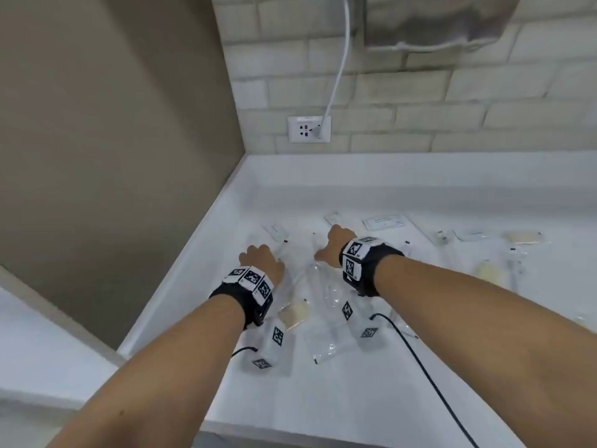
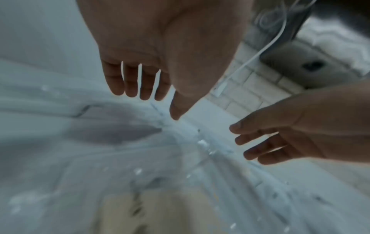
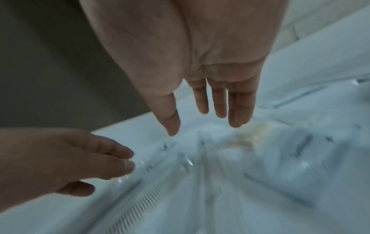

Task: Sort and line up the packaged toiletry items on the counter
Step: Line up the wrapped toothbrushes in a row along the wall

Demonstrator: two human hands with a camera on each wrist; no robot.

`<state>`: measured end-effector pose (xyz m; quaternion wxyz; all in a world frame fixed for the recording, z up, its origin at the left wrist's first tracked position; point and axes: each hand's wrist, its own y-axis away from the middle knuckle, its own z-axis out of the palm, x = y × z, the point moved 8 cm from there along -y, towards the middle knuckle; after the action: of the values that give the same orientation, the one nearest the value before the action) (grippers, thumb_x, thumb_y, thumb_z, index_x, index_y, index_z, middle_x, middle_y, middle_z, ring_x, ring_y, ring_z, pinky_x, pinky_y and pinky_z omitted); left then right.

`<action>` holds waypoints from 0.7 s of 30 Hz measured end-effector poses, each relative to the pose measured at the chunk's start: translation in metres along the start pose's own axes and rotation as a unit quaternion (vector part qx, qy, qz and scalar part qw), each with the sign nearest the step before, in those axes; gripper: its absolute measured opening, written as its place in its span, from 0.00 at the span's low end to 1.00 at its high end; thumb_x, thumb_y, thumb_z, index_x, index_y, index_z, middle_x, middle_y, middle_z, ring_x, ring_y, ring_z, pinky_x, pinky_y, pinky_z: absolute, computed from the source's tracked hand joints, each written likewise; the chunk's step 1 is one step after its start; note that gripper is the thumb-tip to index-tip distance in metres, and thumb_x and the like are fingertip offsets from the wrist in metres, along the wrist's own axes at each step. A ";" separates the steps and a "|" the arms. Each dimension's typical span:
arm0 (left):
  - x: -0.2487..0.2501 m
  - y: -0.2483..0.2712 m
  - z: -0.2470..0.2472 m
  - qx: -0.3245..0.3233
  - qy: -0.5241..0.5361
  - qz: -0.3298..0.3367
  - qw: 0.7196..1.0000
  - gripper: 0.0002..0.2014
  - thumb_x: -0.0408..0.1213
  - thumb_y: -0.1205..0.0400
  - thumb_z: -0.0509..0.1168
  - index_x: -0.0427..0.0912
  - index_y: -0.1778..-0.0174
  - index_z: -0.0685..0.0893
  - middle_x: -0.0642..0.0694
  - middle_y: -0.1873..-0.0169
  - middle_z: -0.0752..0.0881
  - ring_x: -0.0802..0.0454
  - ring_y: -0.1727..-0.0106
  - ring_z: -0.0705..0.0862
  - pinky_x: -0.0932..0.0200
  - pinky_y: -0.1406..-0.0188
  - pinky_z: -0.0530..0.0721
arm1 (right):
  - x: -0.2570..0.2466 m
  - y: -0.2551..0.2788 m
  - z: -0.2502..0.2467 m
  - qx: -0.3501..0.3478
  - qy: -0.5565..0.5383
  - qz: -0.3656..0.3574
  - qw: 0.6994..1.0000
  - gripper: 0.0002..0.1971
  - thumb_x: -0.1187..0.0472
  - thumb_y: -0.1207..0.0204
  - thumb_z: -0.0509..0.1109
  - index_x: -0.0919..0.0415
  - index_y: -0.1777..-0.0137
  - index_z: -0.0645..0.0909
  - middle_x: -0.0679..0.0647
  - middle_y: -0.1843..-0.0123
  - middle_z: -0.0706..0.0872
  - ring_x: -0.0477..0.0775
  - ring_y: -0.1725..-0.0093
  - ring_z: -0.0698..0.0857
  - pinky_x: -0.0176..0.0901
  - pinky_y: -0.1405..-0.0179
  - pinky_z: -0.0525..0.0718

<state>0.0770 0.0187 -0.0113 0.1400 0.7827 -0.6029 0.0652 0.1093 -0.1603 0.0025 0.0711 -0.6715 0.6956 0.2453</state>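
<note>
Several clear-wrapped toiletry packets lie scattered on the white counter [image 1: 323, 399]. A beige packet [image 1: 295, 313] lies under my left wrist, and a clear packet [image 1: 326, 337] sits between my forearms. My left hand [image 1: 261, 258] hovers palm down over the packets near the left edge, fingers straight and holding nothing [image 2: 140, 88]. My right hand [image 1: 332, 244] reaches just beyond it toward a white labelled packet [image 1: 334, 218], fingers straight and empty [image 3: 216, 109]. In the right wrist view a comb-like packet [image 3: 140, 197] lies below the hand. More beige packets [image 1: 523, 237] lie at the right.
A beige side wall [image 1: 113, 156] closes the counter on the left. The tiled back wall carries a socket [image 1: 309, 129] with a white cable [image 1: 339, 66] plugged in. A flat labelled packet [image 1: 386, 223] lies near the back. Black wrist cables [image 1: 420, 360] trail over the counter's front.
</note>
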 end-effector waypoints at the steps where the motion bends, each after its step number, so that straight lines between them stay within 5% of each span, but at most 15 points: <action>1: -0.002 0.003 0.008 -0.025 -0.032 -0.004 0.999 0.21 0.44 0.15 0.56 0.42 0.27 0.71 0.39 0.31 0.72 0.39 0.30 0.71 0.49 0.34 0.73 | 0.002 0.000 0.007 -0.015 -0.003 0.005 1.000 0.31 0.51 0.28 0.73 0.65 0.29 0.72 0.62 0.32 0.79 0.64 0.34 0.80 0.50 0.39 0.78; 5: -0.011 -0.003 0.020 -0.028 -0.044 -0.021 0.998 0.18 0.42 0.16 0.55 0.39 0.33 0.75 0.38 0.34 0.73 0.39 0.32 0.72 0.49 0.37 0.75 | 0.015 -0.004 0.030 -0.047 0.042 0.056 0.996 0.22 0.52 0.15 0.60 0.61 0.25 0.68 0.61 0.22 0.72 0.61 0.24 0.73 0.50 0.28 0.71; 6: -0.012 -0.007 0.021 -0.021 -0.033 -0.018 0.999 0.18 0.42 0.16 0.55 0.38 0.33 0.75 0.38 0.34 0.75 0.39 0.32 0.73 0.48 0.37 0.76 | 0.017 -0.003 0.030 -0.031 0.010 0.066 0.997 0.15 0.51 0.13 0.56 0.55 0.31 0.70 0.60 0.22 0.72 0.59 0.23 0.72 0.49 0.29 0.71; 7: -0.010 -0.009 0.021 -0.019 -0.024 -0.013 0.999 0.18 0.42 0.17 0.56 0.39 0.34 0.75 0.38 0.35 0.76 0.39 0.32 0.74 0.48 0.37 0.76 | 0.019 0.001 0.029 -0.039 -0.007 0.091 0.995 0.07 0.51 0.14 0.56 0.52 0.46 0.73 0.59 0.28 0.77 0.58 0.24 0.74 0.47 0.36 0.74; 9: -0.007 -0.011 0.019 -0.019 -0.014 -0.016 1.000 0.17 0.40 0.18 0.58 0.39 0.34 0.75 0.38 0.36 0.77 0.39 0.33 0.75 0.48 0.38 0.78 | 0.021 -0.004 0.032 -0.035 -0.001 0.073 0.997 0.20 0.54 0.17 0.63 0.51 0.68 0.59 0.54 0.59 0.80 0.53 0.41 0.84 0.41 0.59 0.75; 12: 0.007 -0.009 0.012 0.009 0.053 -0.016 0.998 0.16 0.39 0.18 0.58 0.35 0.37 0.73 0.36 0.39 0.79 0.36 0.37 0.77 0.47 0.42 0.79 | 0.027 -0.001 0.023 -0.026 -0.033 0.053 0.998 0.18 0.61 0.23 0.65 0.54 0.72 0.63 0.50 0.72 0.69 0.49 0.65 0.82 0.36 0.76 0.68; 14: 0.028 -0.003 0.009 0.008 0.141 0.004 0.990 0.17 0.37 0.17 0.57 0.31 0.37 0.70 0.35 0.45 0.81 0.36 0.46 0.80 0.48 0.50 0.79 | 0.037 0.008 0.006 0.008 -0.068 0.058 0.996 0.12 0.62 0.25 0.66 0.59 0.68 0.68 0.51 0.70 0.73 0.52 0.68 0.79 0.37 0.75 0.71; 16: 0.056 0.006 0.009 -0.010 0.197 0.040 0.980 0.16 0.38 0.16 0.56 0.32 0.37 0.68 0.37 0.50 0.81 0.40 0.55 0.79 0.52 0.58 0.75 | 0.059 0.016 -0.012 0.035 -0.104 0.081 0.991 0.06 0.62 0.26 0.66 0.61 0.58 0.71 0.55 0.60 0.81 0.57 0.61 0.80 0.40 0.69 0.75; 18: 0.089 0.016 0.010 -0.014 0.220 0.081 0.972 0.13 0.39 0.16 0.56 0.35 0.41 0.68 0.39 0.54 0.80 0.42 0.59 0.78 0.54 0.61 0.73 | 0.091 0.026 -0.028 0.053 -0.117 0.113 0.985 0.15 0.62 0.25 0.64 0.65 0.40 0.71 0.62 0.43 0.82 0.60 0.52 0.81 0.46 0.59 0.78; 21: 0.137 0.030 0.021 -0.030 0.230 0.123 0.965 0.15 0.42 0.19 0.62 0.38 0.41 0.70 0.41 0.54 0.81 0.43 0.57 0.78 0.56 0.59 0.72 | 0.148 0.045 -0.061 0.091 -0.112 0.167 0.975 0.24 0.61 0.23 0.64 0.67 0.29 0.64 0.62 0.35 0.79 0.60 0.47 0.82 0.46 0.55 0.78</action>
<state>0.0827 -0.1214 0.0096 0.2897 0.6616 -0.6479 0.2421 0.0671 -0.3215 0.0034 0.1676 -0.5049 0.8049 0.2629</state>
